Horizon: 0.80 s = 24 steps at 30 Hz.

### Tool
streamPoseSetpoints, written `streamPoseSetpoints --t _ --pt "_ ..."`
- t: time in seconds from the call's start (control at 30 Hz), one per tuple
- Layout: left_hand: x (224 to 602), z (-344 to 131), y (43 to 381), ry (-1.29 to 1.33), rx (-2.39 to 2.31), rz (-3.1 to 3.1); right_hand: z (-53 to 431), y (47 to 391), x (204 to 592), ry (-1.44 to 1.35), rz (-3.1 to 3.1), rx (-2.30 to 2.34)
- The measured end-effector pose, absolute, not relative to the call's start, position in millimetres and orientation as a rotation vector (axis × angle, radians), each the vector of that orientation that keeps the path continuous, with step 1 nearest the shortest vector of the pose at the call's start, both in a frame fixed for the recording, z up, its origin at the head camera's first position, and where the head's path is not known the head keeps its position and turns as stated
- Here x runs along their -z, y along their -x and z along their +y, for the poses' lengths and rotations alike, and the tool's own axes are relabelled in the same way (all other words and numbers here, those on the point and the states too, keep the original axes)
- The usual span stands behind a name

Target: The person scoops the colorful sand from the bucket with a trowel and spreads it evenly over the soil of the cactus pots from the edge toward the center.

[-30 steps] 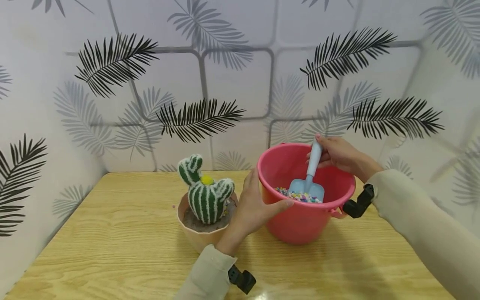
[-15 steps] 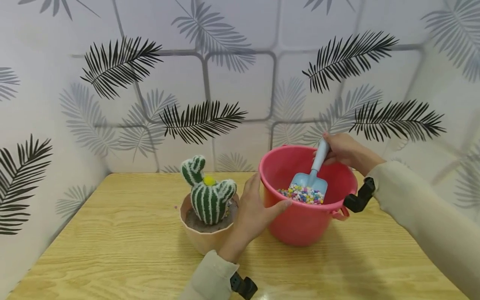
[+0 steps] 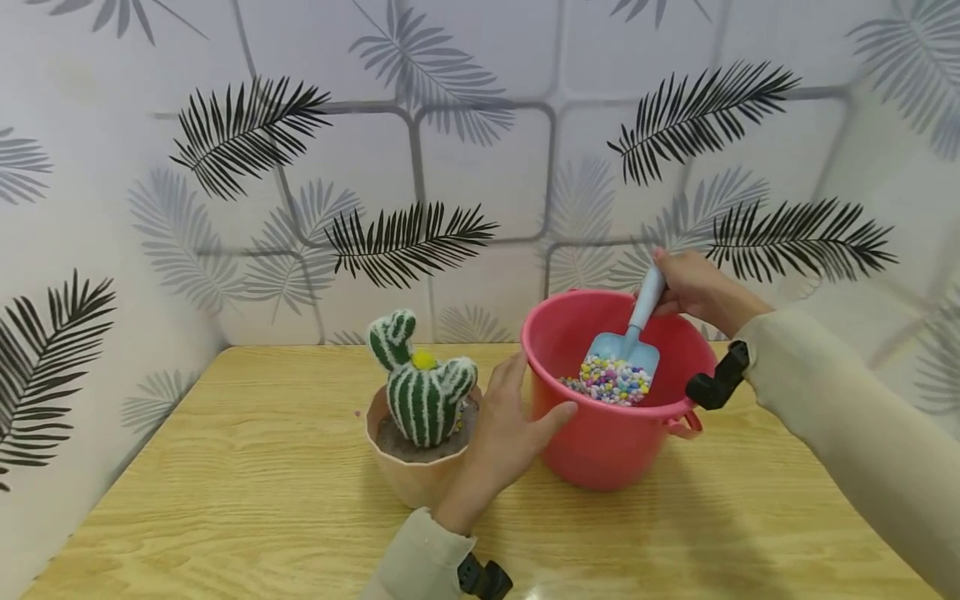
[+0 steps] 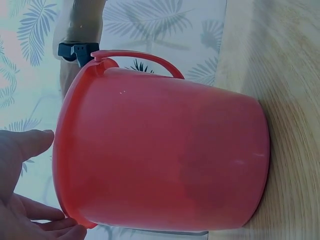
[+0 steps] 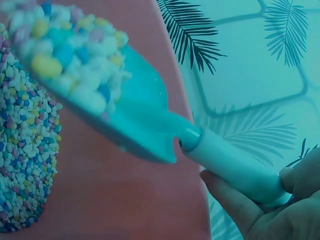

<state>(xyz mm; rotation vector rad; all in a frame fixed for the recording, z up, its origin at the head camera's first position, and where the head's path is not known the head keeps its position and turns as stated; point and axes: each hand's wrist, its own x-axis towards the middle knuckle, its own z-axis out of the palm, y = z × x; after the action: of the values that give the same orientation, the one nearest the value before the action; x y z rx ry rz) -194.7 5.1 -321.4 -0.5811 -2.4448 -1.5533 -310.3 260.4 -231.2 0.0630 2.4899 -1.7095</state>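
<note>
My right hand [image 3: 697,287] grips the pale handle of a light blue toy shovel [image 3: 643,312] over the mouth of a pink bucket [image 3: 600,454]. The blade carries a heap of small multicoloured pebbles [image 5: 75,65], tilted just inside the bucket. More loose pebbles [image 5: 25,165] lie at the bottom, seen in the right wrist view. With thumb and fingers spread, my left hand [image 3: 498,433] rests at the bucket's near left rim; its fingertips touch the rim in the left wrist view [image 4: 40,215].
Left of the bucket, close to my left hand, a knitted green cactus [image 3: 420,400] with a yellow flower stands in a peach pot [image 3: 412,479] of grey soil. Both stand on a wooden table [image 3: 247,483]. Behind rises a leaf-patterned wall [image 3: 480,175].
The shovel has risen and shifted slightly right, with its blade now heaped with pebbles that were beneath it before. My left hand has stayed at the bucket's rim.
</note>
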Motion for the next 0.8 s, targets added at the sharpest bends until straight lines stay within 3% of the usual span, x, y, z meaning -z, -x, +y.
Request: streamPoseSetpoints --t 0.8 --pt "318 -10 183 0.642 1.463 -2.496 258 319 223 -0.128 2.411 1.76"
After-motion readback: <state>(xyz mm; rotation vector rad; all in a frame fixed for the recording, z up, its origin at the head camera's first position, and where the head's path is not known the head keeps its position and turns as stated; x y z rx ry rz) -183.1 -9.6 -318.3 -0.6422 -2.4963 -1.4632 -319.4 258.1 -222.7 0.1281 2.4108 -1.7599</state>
